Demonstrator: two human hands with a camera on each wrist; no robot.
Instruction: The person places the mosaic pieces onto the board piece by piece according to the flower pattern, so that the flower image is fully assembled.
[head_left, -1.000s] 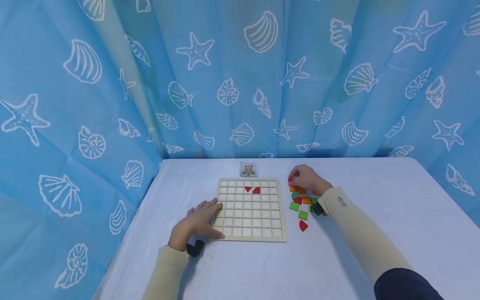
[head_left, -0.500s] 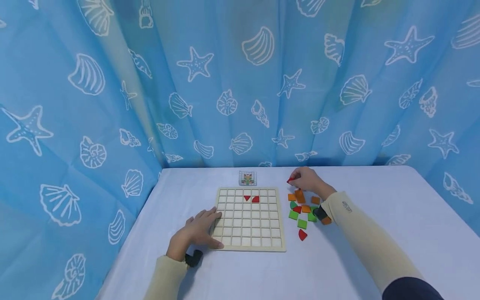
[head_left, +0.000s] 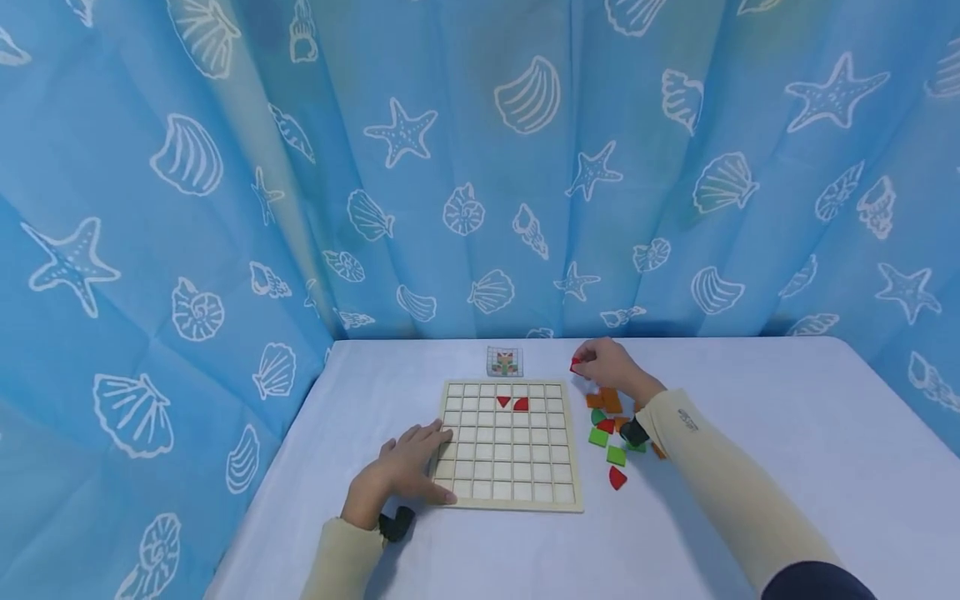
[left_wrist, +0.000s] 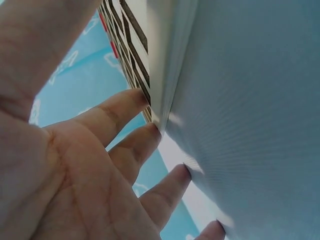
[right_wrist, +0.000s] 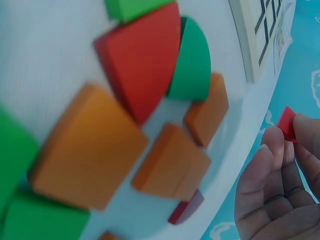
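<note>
A square wooden grid board lies on the white table. In its second row from the back sit a red triangle and, to its right, a red quarter-circle. My left hand rests at the board's left edge, fingers spread; in the left wrist view its fingertips touch the frame and the cloth. Off the board's back right corner, my right hand pinches a small red tile between thumb and fingertips. The hand covers much of this tile, so its full shape is hidden.
Loose tiles lie right of the board: several orange tiles, green squares, a dark green rounded piece and red quarter-circles. Behind the board lies a small pattern card. A blue shell-print curtain hangs at the table's back edge.
My right hand has moved away from the loose tiles, back and slightly left, with the red tile pinched. My left hand stays at the board's edge. The head view has shifted a little.
</note>
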